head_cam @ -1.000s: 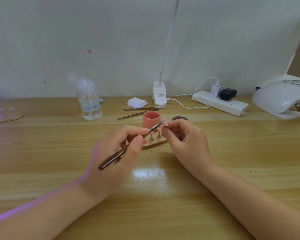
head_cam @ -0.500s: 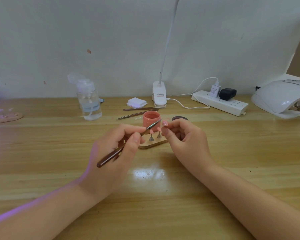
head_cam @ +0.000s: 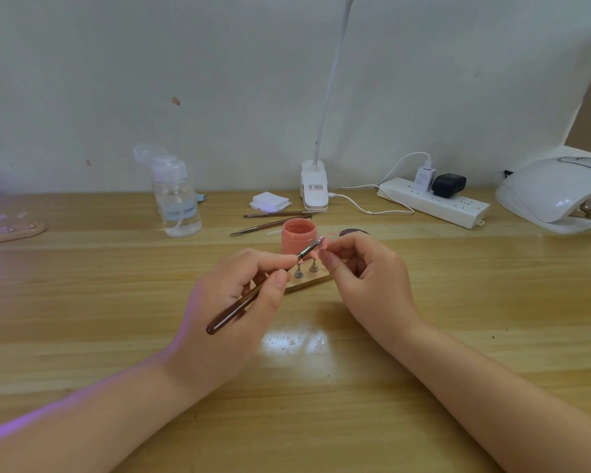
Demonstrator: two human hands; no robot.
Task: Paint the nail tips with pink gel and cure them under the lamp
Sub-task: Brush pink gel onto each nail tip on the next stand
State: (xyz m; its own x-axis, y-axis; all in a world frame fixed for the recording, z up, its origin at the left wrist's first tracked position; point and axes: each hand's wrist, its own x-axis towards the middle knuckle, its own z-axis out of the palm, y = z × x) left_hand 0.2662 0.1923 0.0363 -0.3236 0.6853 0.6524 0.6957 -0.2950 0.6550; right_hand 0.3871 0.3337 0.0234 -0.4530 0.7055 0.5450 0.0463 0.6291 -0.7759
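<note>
Brush (head_cam: 258, 290) pinched in my left hand (head_cam: 232, 312) touches the small pink tip (head_cam: 322, 243) gripped by my right hand (head_cam: 365, 274).

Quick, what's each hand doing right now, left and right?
Left hand: closed, holding the brush like a pen, its tip at the nail tip.
Right hand: closed, fingertips pinching the pink nail tip.

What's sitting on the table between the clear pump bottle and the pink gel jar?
In the head view, two spare brushes lie on the table between the pump bottle and the gel jar, their tips pointing toward the bottle. Nothing else lies there.
</note>
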